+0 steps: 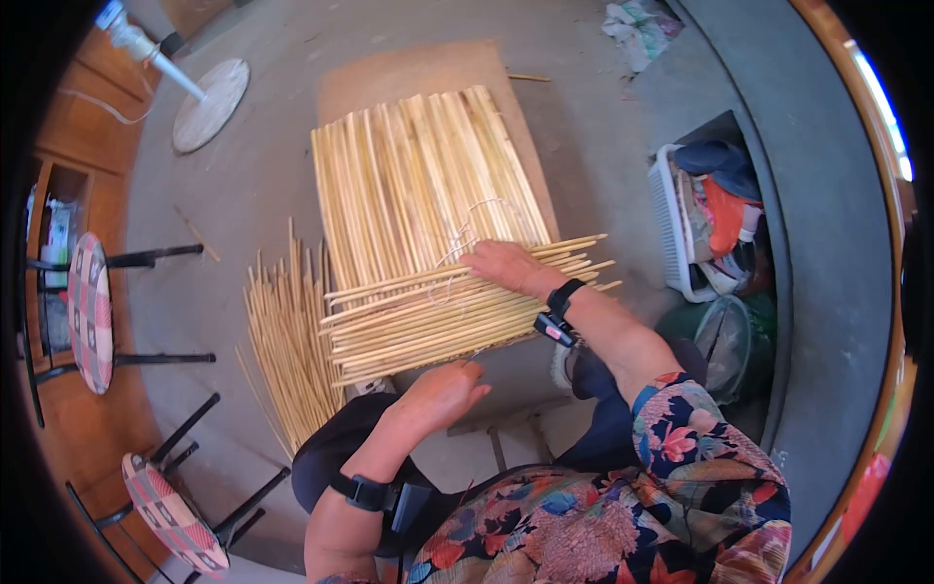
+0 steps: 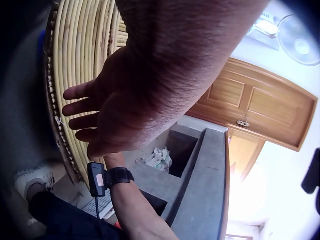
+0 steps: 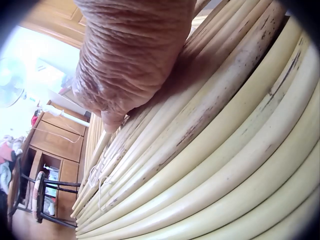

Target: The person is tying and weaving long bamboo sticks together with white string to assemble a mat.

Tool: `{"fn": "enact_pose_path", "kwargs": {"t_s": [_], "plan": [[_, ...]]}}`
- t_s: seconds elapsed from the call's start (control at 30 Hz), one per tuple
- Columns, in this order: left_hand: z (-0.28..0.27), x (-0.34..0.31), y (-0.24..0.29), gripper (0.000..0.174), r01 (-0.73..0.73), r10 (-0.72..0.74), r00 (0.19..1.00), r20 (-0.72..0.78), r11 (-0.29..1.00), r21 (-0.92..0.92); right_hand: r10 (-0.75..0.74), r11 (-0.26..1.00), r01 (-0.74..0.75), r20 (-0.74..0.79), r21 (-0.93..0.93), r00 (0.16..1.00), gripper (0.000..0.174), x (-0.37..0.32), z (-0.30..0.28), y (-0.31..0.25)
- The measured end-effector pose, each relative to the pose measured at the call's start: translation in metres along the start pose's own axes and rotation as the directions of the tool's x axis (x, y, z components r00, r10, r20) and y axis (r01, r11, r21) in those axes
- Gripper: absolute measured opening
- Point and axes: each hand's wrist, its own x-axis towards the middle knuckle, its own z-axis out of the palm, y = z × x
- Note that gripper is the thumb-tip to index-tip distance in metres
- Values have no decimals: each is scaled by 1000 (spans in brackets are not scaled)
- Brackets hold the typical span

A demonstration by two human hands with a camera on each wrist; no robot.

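Observation:
Pale cane sticks lie lengthwise in a flat layer (image 1: 418,180) on a brown board (image 1: 409,73). A second bundle of sticks (image 1: 438,316) lies crosswise over its near end. My right hand (image 1: 498,263) rests flat on top of the crosswise bundle, pressing it down; the right wrist view shows the hand (image 3: 125,60) on the rounded sticks (image 3: 225,150). My left hand (image 1: 446,387) is at the bundle's near edge, and in the left wrist view its fingers (image 2: 82,107) are straight beside the stick ends (image 2: 82,55), holding nothing. A thin white string (image 1: 465,234) loops over the sticks near the right hand.
A loose pile of sticks (image 1: 287,341) lies on the concrete floor to the left. Two checked stools (image 1: 92,311) (image 1: 170,511) stand at far left, with a fan base (image 1: 209,102) behind. A white basket of clothes (image 1: 681,234) sits by a raised ledge (image 1: 827,243) on the right.

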Motion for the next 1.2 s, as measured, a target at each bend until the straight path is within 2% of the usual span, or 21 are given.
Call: {"fn": "enact_pose_path", "kwargs": {"t_s": [0.03, 0.17, 0.23, 0.33, 0.4, 0.47, 0.53, 0.6, 0.63, 0.8, 0.97, 1.0, 1.03, 1.2], "plan": [[-1, 0, 0, 30, 41, -41, 998, 42, 999, 5, 13, 1000, -13, 14, 22, 1000, 18, 1, 1, -1], [-3, 2, 2, 29, 40, -40, 997, 60, 999, -1, 38, 998, -39, 33, 50, 999, 15, 2, -2, -3], [-1, 2, 1, 27, -13, 12, 999, -31, 1000, -20, 30, 998, -32, 34, 54, 999, 15, 0, -3, -2], [2, 0, -3, 27, -23, 23, 999, -35, 1000, -9, 2, 999, -3, 20, 45, 1000, 15, 3, 1, -4], [2, 1, -4, 27, -20, 20, 999, -32, 1000, 5, -2, 999, 3, -24, 50, 1000, 17, 1, 2, -2], [5, 3, -1, 28, 22, -21, 999, -46, 1000, 23, -96, 995, 100, -138, 29, 986, 19, -1, 5, 1], [8, 4, -4, 28, -47, 47, 998, -42, 999, 1, -88, 995, 91, -73, 41, 993, 21, 2, 0, -4], [5, 5, -2, 27, -18, 18, 999, -35, 1000, -6, -61, 998, 62, -52, 16, 997, 23, 6, -2, -10], [2, 4, 0, 25, 13, -13, 1000, 15, 1000, -2, -83, 996, 84, -50, 28, 995, 23, 9, 0, -11], [6, 4, -2, 25, 6, -6, 1000, -18, 1000, -11, -62, 996, 63, 10, -59, 998, 24, 11, 1, -12], [4, 4, 0, 25, -34, 34, 999, -13, 999, -16, -76, 997, 75, -74, -28, 994, 24, 11, 7, -12], [0, 2, 2, 26, 7, -7, 1000, 1, 1000, -16, -96, 995, 95, -98, -15, 990, 24, 11, 8, -12], [-2, 2, 3, 27, 50, -50, 999, 15, 999, -15, -89, 996, 88, -65, -19, 994, 23, 11, 7, -11], [0, 5, 1, 31, 70, -70, 996, 55, 998, 2, -100, 994, 98, -29, -39, 995, 23, 13, 6, -11]]}}
